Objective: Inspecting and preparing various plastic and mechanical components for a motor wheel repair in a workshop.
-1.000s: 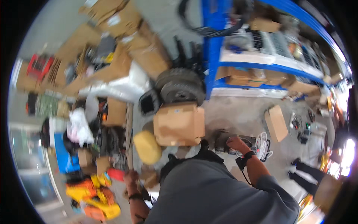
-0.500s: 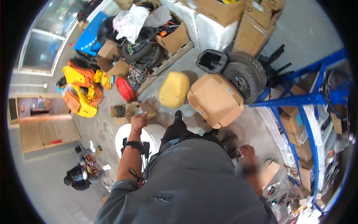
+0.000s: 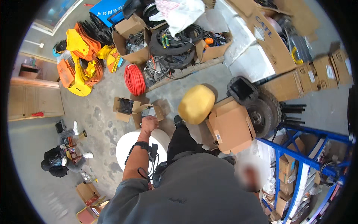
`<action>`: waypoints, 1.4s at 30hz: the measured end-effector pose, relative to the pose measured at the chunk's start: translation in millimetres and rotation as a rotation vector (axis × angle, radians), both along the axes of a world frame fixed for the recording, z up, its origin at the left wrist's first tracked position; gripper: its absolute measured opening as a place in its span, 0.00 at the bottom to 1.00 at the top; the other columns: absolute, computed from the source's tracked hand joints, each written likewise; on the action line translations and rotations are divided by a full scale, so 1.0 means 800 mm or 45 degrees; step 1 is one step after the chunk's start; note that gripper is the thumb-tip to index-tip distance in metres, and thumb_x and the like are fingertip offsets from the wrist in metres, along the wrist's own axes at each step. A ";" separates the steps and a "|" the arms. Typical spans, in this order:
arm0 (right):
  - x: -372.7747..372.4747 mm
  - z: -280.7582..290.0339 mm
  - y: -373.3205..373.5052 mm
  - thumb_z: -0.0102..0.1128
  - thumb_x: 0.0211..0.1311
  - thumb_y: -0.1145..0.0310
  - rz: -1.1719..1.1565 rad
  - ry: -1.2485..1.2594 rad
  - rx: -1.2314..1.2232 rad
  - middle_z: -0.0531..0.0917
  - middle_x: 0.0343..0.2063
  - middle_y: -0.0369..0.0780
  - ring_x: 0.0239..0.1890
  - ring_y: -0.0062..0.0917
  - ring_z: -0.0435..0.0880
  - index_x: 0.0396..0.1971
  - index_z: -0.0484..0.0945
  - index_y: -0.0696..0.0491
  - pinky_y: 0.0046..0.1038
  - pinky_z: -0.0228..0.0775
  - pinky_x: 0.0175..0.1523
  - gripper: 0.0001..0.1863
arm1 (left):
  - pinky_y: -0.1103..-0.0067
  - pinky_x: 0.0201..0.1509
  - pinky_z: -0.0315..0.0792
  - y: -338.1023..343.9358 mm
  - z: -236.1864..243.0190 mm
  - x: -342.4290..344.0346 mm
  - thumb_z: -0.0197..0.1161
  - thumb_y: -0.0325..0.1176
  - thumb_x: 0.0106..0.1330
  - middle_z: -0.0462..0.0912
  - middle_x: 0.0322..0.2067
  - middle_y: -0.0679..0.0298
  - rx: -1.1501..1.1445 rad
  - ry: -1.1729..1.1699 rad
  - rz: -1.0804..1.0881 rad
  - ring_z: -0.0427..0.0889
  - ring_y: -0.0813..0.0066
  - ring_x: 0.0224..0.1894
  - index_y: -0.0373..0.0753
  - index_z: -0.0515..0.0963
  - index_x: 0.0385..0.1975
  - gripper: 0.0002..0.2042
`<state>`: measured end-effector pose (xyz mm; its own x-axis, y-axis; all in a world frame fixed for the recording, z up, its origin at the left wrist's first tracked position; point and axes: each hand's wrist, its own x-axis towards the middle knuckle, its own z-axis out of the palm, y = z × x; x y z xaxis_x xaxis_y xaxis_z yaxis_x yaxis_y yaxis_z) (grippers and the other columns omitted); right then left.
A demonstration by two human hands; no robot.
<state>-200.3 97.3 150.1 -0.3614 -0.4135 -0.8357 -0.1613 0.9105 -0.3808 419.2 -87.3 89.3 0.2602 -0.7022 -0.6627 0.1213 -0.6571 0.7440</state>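
My left hand (image 3: 149, 122) hangs over the front of my left leg, fingers curled in, and I cannot see whether anything is inside. Just below it is a white round object (image 3: 125, 151), behind my forearm; two small open cartons (image 3: 123, 108) lie beyond. My right hand (image 3: 250, 175), at the right of my body, is smeared by a blur, its fingers unreadable. Near my feet lie a yellow rounded pad (image 3: 195, 104) and a flattened-looking cardboard box (image 3: 233, 127), beside stacked tyres (image 3: 257, 119) and a black bin (image 3: 241, 89).
A red hose coil (image 3: 134, 78), yellow-orange plastic parts (image 3: 80, 84) and a pallet of boxes and cables (image 3: 203, 63) line the far side. Blue shelving (image 3: 317, 162) stands at right. A crouching co-worker (image 3: 56, 162) is at left among small items.
My view has swung leftward: the shelving shifted to the lower right, and the white round object and co-worker came into view. My left hand moved over the white object.
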 end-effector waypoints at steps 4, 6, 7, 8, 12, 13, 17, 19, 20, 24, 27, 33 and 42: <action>0.052 0.013 -0.115 0.58 0.54 0.60 0.849 0.229 -0.090 0.77 0.14 0.39 0.16 0.25 0.77 0.25 0.79 0.60 0.29 0.70 0.24 0.15 | 0.77 0.22 0.74 -0.012 -0.025 0.084 0.61 0.19 0.49 0.79 0.21 0.58 -0.111 0.047 0.044 0.80 0.70 0.20 0.31 0.78 0.26 0.05; 0.135 0.069 -0.215 0.58 0.54 0.58 0.717 0.269 -0.090 0.77 0.14 0.39 0.16 0.24 0.76 0.24 0.78 0.60 0.30 0.69 0.25 0.17 | 0.77 0.21 0.74 -0.002 -0.003 0.114 0.61 0.19 0.49 0.79 0.21 0.58 -0.034 0.051 0.164 0.80 0.69 0.20 0.30 0.77 0.27 0.05; 0.141 0.065 -0.246 0.59 0.57 0.61 0.701 0.265 -0.124 0.80 0.16 0.42 0.17 0.25 0.79 0.26 0.79 0.61 0.30 0.71 0.26 0.15 | 0.78 0.21 0.74 -0.006 0.000 0.127 0.60 0.19 0.49 0.79 0.21 0.57 0.022 0.047 0.255 0.80 0.69 0.20 0.30 0.77 0.28 0.06; 0.140 0.059 -0.278 0.59 0.57 0.61 0.855 0.250 -0.264 0.80 0.16 0.42 0.17 0.23 0.79 0.26 0.79 0.61 0.29 0.70 0.25 0.15 | 0.78 0.21 0.74 -0.005 -0.003 0.145 0.60 0.19 0.49 0.79 0.21 0.57 0.029 0.070 0.259 0.80 0.69 0.20 0.30 0.77 0.28 0.06; 0.214 0.120 -0.399 0.59 0.58 0.73 0.580 -0.134 -0.562 0.78 0.22 0.33 0.18 0.16 0.73 0.33 0.80 0.59 0.20 0.65 0.24 0.06 | 0.79 0.20 0.73 0.020 -0.015 0.193 0.59 0.19 0.50 0.80 0.22 0.58 0.095 0.109 0.382 0.81 0.69 0.19 0.32 0.77 0.30 0.07; 0.226 0.131 -0.417 0.59 0.58 0.73 0.594 -0.133 -0.557 0.78 0.22 0.33 0.18 0.16 0.73 0.33 0.80 0.59 0.20 0.65 0.24 0.06 | 0.79 0.20 0.73 0.028 -0.016 0.198 0.59 0.19 0.50 0.80 0.22 0.59 0.130 0.135 0.399 0.81 0.69 0.19 0.32 0.77 0.31 0.08; 0.238 0.148 -0.475 0.58 0.58 0.75 0.526 -0.094 -0.561 0.76 0.20 0.32 0.17 0.15 0.70 0.32 0.78 0.60 0.20 0.64 0.23 0.05 | 0.81 0.19 0.70 0.005 0.036 0.173 0.59 0.20 0.52 0.80 0.22 0.57 0.215 0.046 0.458 0.80 0.70 0.20 0.32 0.76 0.34 0.09; 0.227 0.140 -0.497 0.57 0.58 0.75 0.460 -0.041 -0.433 0.73 0.18 0.32 0.16 0.15 0.69 0.32 0.78 0.59 0.20 0.62 0.21 0.04 | 0.81 0.19 0.69 0.010 0.033 0.179 0.59 0.20 0.53 0.80 0.22 0.57 0.153 0.107 0.529 0.80 0.70 0.20 0.32 0.75 0.36 0.10; 0.220 0.128 -0.504 0.57 0.57 0.72 0.454 0.041 -0.396 0.71 0.16 0.31 0.14 0.15 0.66 0.30 0.76 0.56 0.21 0.62 0.20 0.04 | 0.82 0.20 0.68 0.010 0.035 0.181 0.59 0.21 0.54 0.80 0.23 0.57 0.092 0.162 0.588 0.80 0.70 0.21 0.32 0.75 0.37 0.10; 0.188 0.089 -0.543 0.55 0.56 0.76 0.445 0.093 -0.182 0.67 0.14 0.34 0.12 0.17 0.63 0.31 0.75 0.57 0.22 0.57 0.17 0.03 | 0.82 0.20 0.69 -0.003 0.064 0.181 0.57 0.21 0.56 0.81 0.23 0.57 0.035 0.112 0.714 0.80 0.71 0.21 0.32 0.74 0.39 0.10; 0.188 0.072 -0.595 0.55 0.57 0.76 0.611 0.071 -0.089 0.65 0.14 0.32 0.12 0.17 0.62 0.27 0.73 0.57 0.23 0.55 0.17 0.02 | 0.82 0.21 0.70 -0.012 0.076 0.180 0.57 0.21 0.56 0.80 0.24 0.57 0.093 -0.032 0.854 0.80 0.72 0.22 0.32 0.74 0.38 0.09; 0.243 0.007 -0.815 0.56 0.57 0.76 0.836 -0.306 -0.107 0.64 0.14 0.32 0.14 0.16 0.62 0.21 0.69 0.55 0.22 0.54 0.18 0.07 | 0.81 0.23 0.71 -0.034 0.068 0.115 0.57 0.26 0.56 0.81 0.25 0.59 0.332 -0.217 1.185 0.81 0.70 0.24 0.33 0.75 0.38 0.09; 0.289 -0.040 -1.010 0.56 0.58 0.74 0.934 -0.511 -0.030 0.66 0.15 0.32 0.16 0.16 0.64 0.25 0.71 0.56 0.22 0.53 0.19 0.05 | 0.77 0.26 0.73 -0.148 0.134 0.066 0.58 0.29 0.58 0.82 0.30 0.58 0.549 -0.330 1.148 0.82 0.69 0.28 0.33 0.76 0.44 0.14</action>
